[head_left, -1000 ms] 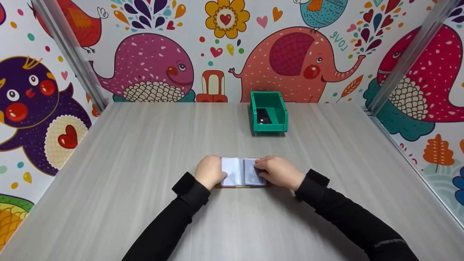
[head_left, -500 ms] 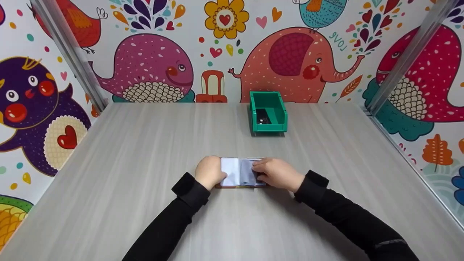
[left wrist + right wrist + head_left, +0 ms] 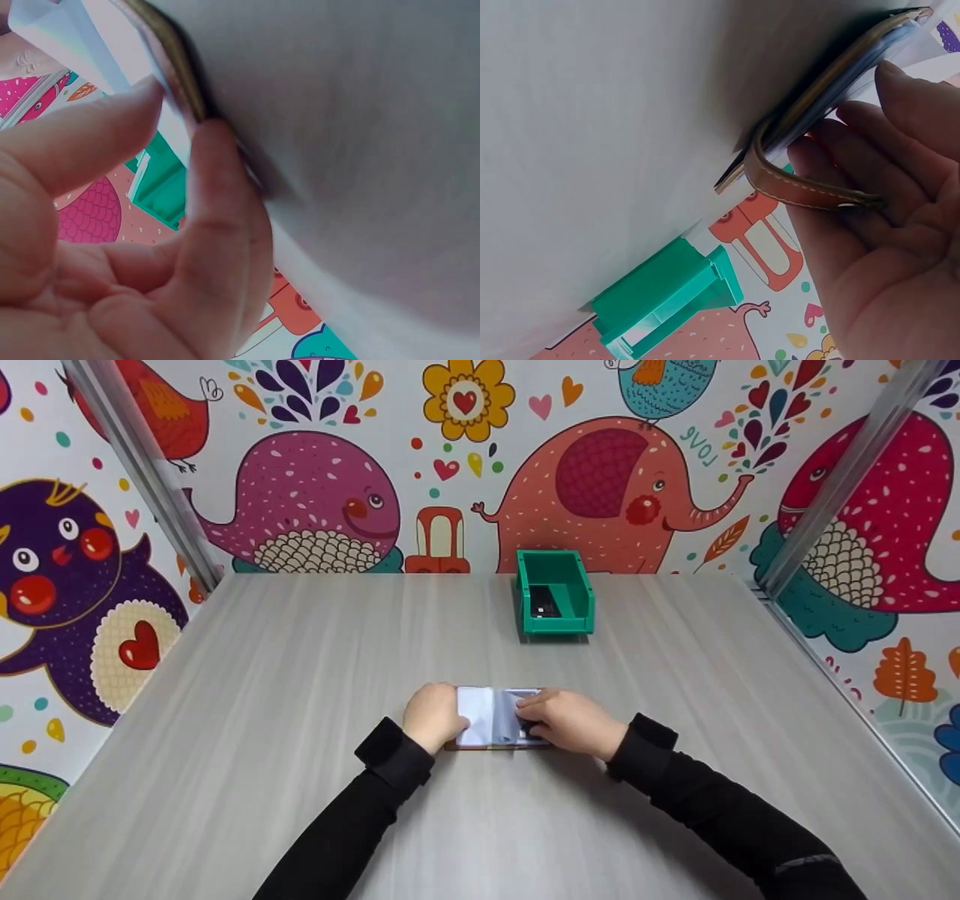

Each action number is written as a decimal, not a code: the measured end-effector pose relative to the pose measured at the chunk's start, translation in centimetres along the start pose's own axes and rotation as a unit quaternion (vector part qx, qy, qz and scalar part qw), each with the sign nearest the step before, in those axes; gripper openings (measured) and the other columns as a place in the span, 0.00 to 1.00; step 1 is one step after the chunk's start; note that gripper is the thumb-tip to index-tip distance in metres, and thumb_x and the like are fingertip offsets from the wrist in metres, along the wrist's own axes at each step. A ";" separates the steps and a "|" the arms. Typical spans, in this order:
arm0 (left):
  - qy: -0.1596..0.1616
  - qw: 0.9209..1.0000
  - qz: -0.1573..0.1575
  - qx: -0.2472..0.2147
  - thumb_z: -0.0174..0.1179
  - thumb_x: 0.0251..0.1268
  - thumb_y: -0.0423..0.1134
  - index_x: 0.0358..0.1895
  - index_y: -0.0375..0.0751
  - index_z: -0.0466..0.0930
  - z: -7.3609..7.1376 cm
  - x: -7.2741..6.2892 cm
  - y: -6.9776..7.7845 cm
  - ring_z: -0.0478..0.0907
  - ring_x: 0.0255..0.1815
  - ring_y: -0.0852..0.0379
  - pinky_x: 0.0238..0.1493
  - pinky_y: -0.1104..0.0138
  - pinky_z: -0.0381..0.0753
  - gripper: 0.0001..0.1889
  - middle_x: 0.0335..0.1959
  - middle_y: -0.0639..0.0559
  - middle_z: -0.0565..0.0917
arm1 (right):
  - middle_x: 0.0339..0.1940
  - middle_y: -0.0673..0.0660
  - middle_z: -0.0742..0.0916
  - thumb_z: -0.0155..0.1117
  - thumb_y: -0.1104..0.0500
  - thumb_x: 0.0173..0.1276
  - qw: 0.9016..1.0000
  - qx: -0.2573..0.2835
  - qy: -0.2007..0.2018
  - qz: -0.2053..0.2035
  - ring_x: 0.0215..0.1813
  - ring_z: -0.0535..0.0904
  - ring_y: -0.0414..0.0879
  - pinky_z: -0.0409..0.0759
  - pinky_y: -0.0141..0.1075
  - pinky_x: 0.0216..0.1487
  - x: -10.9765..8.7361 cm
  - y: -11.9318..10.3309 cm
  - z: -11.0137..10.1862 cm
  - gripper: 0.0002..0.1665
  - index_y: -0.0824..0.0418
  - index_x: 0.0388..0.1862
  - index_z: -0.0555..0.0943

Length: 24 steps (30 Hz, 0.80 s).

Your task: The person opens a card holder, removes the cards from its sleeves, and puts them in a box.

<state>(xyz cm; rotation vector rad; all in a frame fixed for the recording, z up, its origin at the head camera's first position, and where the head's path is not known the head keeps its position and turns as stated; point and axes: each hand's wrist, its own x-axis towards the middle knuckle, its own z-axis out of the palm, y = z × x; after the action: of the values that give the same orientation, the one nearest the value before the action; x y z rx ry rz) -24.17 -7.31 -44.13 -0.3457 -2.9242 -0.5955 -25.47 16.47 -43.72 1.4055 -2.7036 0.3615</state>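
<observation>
The wallet lies open on the surface in the head view, nearer than the bin, a page curling beside the right grip. In the left wrist view, the left grip pinches the wallet's edge between thumb and finger. In the right wrist view, the right fingertips touch the wallet near its strap; whether they pinch anything cannot be told.

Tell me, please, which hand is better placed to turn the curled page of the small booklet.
Probably the right hand: it is at the free edge of the curled page, while the left hand pinches the opposite side of the booklet.
</observation>
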 end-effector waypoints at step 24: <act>0.024 1.000 -0.008 0.011 0.69 0.51 0.34 0.21 0.36 0.78 -1.0 -0.2 0.3 0.80 0.27 0.45 0.28 0.54 0.80 0.10 0.25 0.44 0.82 | 0.53 0.62 0.86 0.70 0.69 0.62 1.000 0.005 -0.012 -0.003 0.57 0.82 0.51 0.79 0.44 0.55 0.1 0.2 0.1 0.20 0.68 0.54 0.84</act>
<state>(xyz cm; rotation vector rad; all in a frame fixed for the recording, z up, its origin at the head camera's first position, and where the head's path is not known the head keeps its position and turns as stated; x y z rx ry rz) -23.78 -7.42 -43.17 -0.3011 -2.8871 -0.5663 -25.67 16.48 -43.87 1.4295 -2.7203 0.3597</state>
